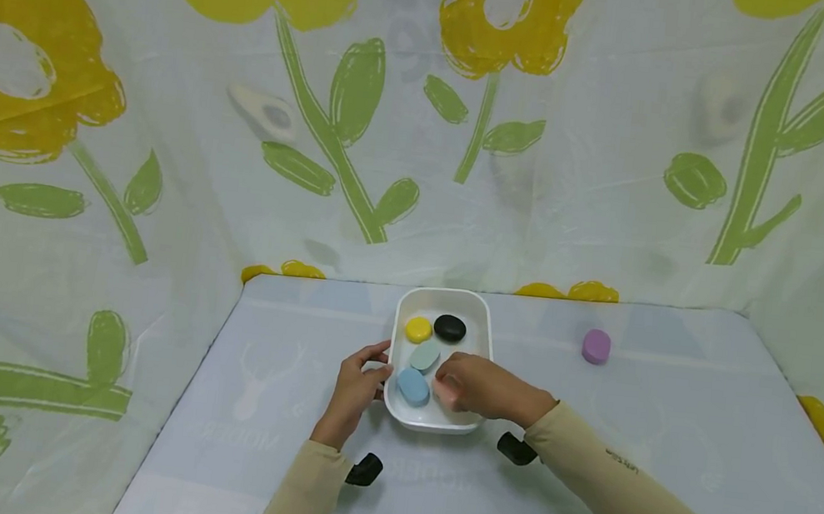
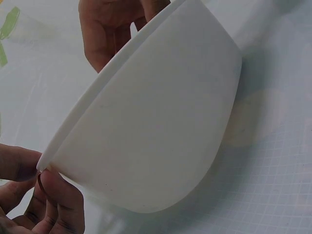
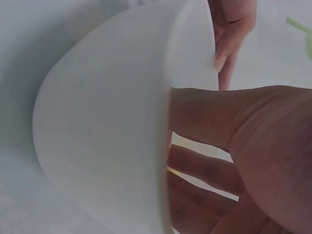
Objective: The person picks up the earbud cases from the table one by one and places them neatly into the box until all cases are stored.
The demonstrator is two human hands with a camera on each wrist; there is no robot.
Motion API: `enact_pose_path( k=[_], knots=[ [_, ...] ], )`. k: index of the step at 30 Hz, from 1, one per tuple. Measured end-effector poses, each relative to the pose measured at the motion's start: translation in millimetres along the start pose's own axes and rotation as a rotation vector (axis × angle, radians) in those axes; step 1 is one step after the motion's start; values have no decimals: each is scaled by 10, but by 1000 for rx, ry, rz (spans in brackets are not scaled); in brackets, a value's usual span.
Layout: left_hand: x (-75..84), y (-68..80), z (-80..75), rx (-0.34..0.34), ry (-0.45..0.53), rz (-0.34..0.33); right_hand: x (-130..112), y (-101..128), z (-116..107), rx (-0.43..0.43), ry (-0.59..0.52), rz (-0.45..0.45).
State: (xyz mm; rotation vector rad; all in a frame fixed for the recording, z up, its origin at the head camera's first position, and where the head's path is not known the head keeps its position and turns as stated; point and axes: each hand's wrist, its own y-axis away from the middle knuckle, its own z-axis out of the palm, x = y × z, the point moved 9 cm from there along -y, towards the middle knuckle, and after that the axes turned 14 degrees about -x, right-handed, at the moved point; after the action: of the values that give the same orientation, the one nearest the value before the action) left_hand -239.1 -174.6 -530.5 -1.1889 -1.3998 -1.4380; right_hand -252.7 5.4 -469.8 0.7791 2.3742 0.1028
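Observation:
A white rectangular tub point(image 1: 435, 426) with rounded corners stands on the table. My left hand point(image 1: 359, 385) pinches its left rim between thumb and fingers, as the left wrist view also shows at the tub wall point(image 2: 146, 126). My right hand point(image 1: 485, 386) reaches over the right rim into the tub, its fingertips around a pale pink oval piece point(image 1: 446, 393) that they partly cover. In the right wrist view the tub wall hides those fingertips. Also in the tub lie smooth oval pieces: yellow point(image 1: 418, 330), black point(image 1: 450, 328), pale green point(image 1: 425, 356) and light blue point(image 1: 413, 387).
A purple oval piece point(image 1: 596, 347) lies on the pale patterned table point(image 1: 663, 451), right of the tub. Behind the table's far edge hangs a white curtain point(image 1: 581, 224) printed with yellow flowers and green leaves; similar cloth hangs at both sides.

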Motion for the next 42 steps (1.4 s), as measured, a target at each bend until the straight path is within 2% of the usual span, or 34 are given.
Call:
enact_pose_path(
  k=[3,8,11,14,16,19,22,28,31,35,38,42],
  knots=[
    [1,-3,-2,-2,-3,6,-17,-3,14,2,10,-7],
    [0,1,-2,-3,-4,6,-11,60,5,-5,-46,29],
    [4,4,3,-5,-4,2,38,144,-39,29,-99,47],
    [6,3,11,-9,-1,1,151,283,-152,133,-145,63],
    [9,3,12,-10,0,5,274,413,-265,245,-153,75],
    [9,2,8,-10,-1,11,542,668,-436,421,-149,131],
    [8,3,3,-5,-5,14,874,943,-547,555,-143,204],
    [-3,-5,-2,2,-5,10,1457,1421,-644,698,-142,359],
    [-9,-8,-7,3,-2,9,1703,1538,-620,696,-180,415],
    [-10,-7,-7,-1,-3,15,1985,1587,-526,628,-231,504],
    [-10,-5,0,-9,-1,21,2100,1562,-460,567,-251,521],
    [-4,-2,12,-16,4,26,2127,1500,-409,511,-234,511]
  ],
)
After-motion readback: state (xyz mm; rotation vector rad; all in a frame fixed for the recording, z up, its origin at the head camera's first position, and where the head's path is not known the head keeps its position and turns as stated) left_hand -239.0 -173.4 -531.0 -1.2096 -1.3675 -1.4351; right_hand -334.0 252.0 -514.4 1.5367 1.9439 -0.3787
